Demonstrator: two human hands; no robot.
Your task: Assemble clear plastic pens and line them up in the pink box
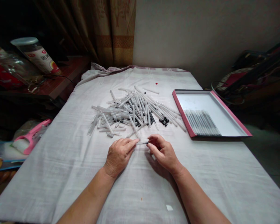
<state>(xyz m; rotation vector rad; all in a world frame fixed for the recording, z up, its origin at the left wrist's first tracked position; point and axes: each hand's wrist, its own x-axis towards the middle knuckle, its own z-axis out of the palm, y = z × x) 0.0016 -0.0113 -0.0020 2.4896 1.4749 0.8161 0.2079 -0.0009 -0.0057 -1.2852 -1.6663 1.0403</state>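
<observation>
A: Quick, grip state?
B: Left hand (120,153): thumb and fingers pinched on the pale end of a slim dark-tipped pen (142,143). Right hand (162,152): loosely curled at the dark end; can't tell if that pinch is closed.
A: Where's the pen?
B: Level between the hands, left hand at 9 o'clock, right at 3, just this side of the heap of clear pen tubes (134,105).
A: Done so far?
B: Shallow pink-edged box (226,115), 2 o'clock from the hands: row of pens (202,123) side by side in its 7 o'clock part. Too blurred to count.
A: Left?
B: Plenty, I'd judge. Big jumbled heap at 12 o'clock, black caps (163,121) at its 4 o'clock edge. Box floor's bare toward 1 o'clock. Early-ish, I'd say.
</observation>
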